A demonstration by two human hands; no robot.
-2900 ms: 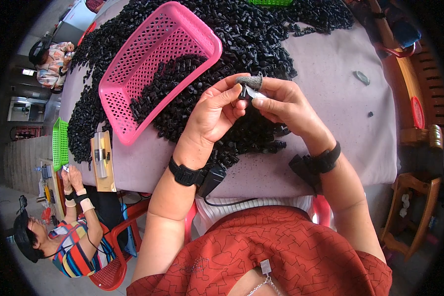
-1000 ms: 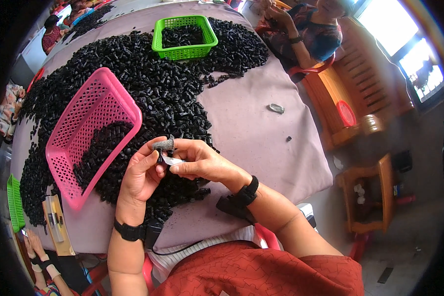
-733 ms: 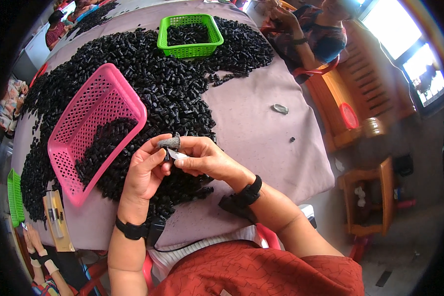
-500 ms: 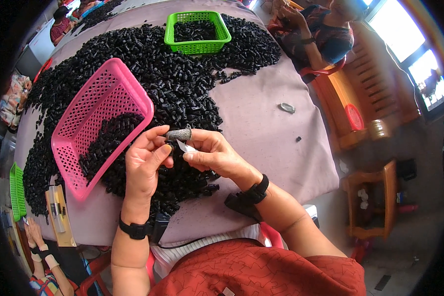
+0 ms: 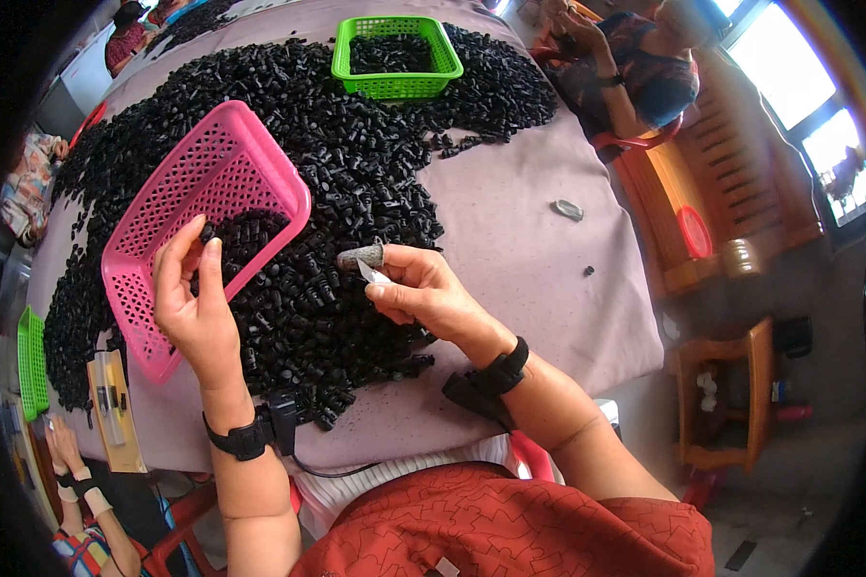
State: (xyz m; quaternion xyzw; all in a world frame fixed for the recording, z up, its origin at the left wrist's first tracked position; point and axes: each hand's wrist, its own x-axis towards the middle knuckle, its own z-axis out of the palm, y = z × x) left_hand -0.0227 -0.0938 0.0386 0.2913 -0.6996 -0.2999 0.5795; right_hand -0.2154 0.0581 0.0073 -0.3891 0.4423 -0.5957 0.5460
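Observation:
My left hand point(image 5: 199, 306) is over the near side of the tilted pink basket point(image 5: 274, 162), with a small black piece point(image 5: 208, 232) between thumb and fingertips. Short black cylindrical parts point(image 5: 250, 229) lie inside that basket. To its right, above the heap of the same black parts point(image 5: 356, 183), my right hand point(image 5: 423, 296) grips a small pointed blade point(image 5: 369, 272) between thumb and fingers. A grey, rough-textured finger cover point(image 5: 364, 256) sits on its index finger. The blade's handle end is hidden in my grip.
A green basket point(image 5: 443, 85) with black parts stands on the far side of the cloth-covered table point(image 5: 520, 221). A small clear object point(image 5: 568, 210) and one loose black part point(image 5: 589, 271) lie at right. Other people sit around the table. A wooden bench point(image 5: 683, 192) stands beyond.
My left hand has moved left, away from my right hand, to over the pink basket with a black piece. My right hand stays nearly in place with the blade.

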